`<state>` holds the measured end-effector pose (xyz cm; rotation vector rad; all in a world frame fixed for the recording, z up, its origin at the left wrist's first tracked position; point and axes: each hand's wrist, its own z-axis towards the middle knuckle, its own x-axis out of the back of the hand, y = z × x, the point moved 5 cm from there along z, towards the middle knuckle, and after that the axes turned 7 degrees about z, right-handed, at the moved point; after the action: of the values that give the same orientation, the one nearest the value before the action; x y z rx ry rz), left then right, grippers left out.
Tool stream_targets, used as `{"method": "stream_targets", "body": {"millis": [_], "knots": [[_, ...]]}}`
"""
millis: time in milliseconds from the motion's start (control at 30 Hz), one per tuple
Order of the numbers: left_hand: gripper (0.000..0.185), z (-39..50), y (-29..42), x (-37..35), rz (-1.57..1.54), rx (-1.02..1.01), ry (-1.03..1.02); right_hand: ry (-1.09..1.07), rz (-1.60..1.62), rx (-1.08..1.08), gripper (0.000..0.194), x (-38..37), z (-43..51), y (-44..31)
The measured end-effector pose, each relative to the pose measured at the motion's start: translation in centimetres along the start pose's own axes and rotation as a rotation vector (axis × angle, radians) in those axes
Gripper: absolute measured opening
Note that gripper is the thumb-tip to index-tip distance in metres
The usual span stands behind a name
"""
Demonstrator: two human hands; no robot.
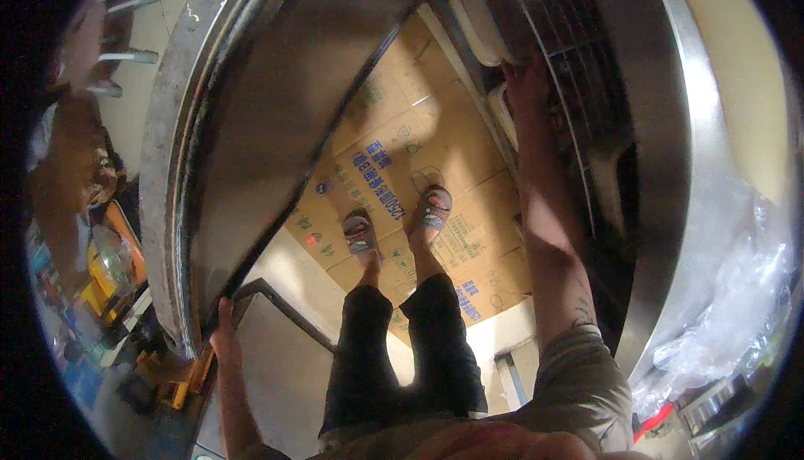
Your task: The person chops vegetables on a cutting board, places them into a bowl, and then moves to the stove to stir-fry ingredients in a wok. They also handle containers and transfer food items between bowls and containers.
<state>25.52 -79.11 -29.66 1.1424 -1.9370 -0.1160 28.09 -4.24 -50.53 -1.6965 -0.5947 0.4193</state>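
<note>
At the lower left, my left hand (224, 328) is at the lower edge of an open metal door (251, 164) with a dark seal along its rim; its fingers are partly hidden. My right arm reaches into the shaded inside of a metal cabinet. My right hand (526, 86) is by the end of a pale, rounded container (478, 23), and the shade hides whether it grips anything. A second pale container (502, 114) lies just below that hand. Beside my forearm runs a wire rack (568, 51).
Flattened cardboard (465, 146) with printing covers the floor under my sandalled feet. The steel cabinet top (710, 114) curves along the right, with clear plastic wrap (722, 328) on it. At the left are yellow items (100, 278) and stool legs (132, 56).
</note>
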Motion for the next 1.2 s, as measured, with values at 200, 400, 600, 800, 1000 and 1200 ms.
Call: {"method": "stream_targets", "body": {"millis": [200, 400, 600, 800, 1000, 1200], "knots": [[0.028, -4.4, 2.5, -15.1, -0.27, 0.144, -0.574, -0.063, -0.176, -0.029, 0.056, 0.0, -0.2, -1.1], [0.041, -2.0, 19.8, -36.6, -0.193, -0.395, -0.629, -0.15, -0.796, 0.014, 0.047, -0.2, -3.9, -1.5], [0.048, 3.6, 37.8, -54.6, 0.024, -1.021, -0.728, 0.297, 0.68, -0.368, 0.045, 4.1, -14.7, 2.3], [0.059, -1.6, 32.7, -61.9, 0.649, -1.238, -0.859, 0.525, 0.503, -0.649, 0.034, 6.9, -26.6, 3.8], [0.067, -7.6, 22.5, -44.0, 0.584, -0.9, -0.801, 0.255, 0.363, -0.72, 0.022, 5.5, -41.6, -2.8], [0.057, -21.4, 13.6, -28.6, 0.789, -0.856, -0.812, 0.181, 0.551, -0.651, 0.026, 7.2, -63.3, -12.1]]}}
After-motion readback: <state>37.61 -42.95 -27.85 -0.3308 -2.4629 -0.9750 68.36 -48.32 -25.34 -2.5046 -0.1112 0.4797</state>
